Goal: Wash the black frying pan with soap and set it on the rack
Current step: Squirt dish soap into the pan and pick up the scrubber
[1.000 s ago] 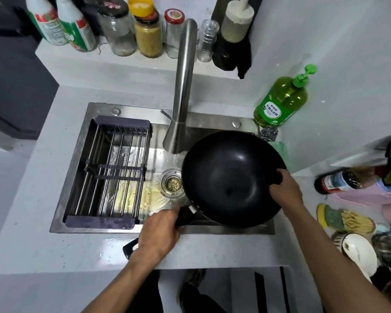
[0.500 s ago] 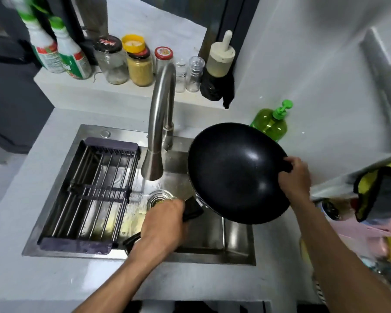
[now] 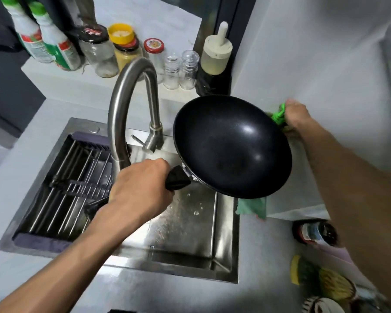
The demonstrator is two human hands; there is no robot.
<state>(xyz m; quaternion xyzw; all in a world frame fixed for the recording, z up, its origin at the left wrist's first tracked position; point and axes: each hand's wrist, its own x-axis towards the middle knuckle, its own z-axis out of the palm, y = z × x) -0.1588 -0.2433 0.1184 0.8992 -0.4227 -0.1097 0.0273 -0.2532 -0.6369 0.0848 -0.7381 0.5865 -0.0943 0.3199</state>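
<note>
Pale countertop [image 3: 38,141] holds a steel sink [image 3: 226,240]; green cloth [image 3: 252,207] beside it; back ledge [image 3: 77,77] carries jars [image 3: 99,53].

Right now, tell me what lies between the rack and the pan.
In the head view, the faucet and the left hand, which grips the pan's handle, lie between the rack and the pan.

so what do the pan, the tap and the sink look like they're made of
The pan: probably metal under a black nonstick coating, matte and faintly speckled with soft highlights; its handle looks like black plastic. The tap: brushed steel, going by its satin grey sheen. The sink: stainless steel, with a dull brushed reflection and water droplets.
</note>
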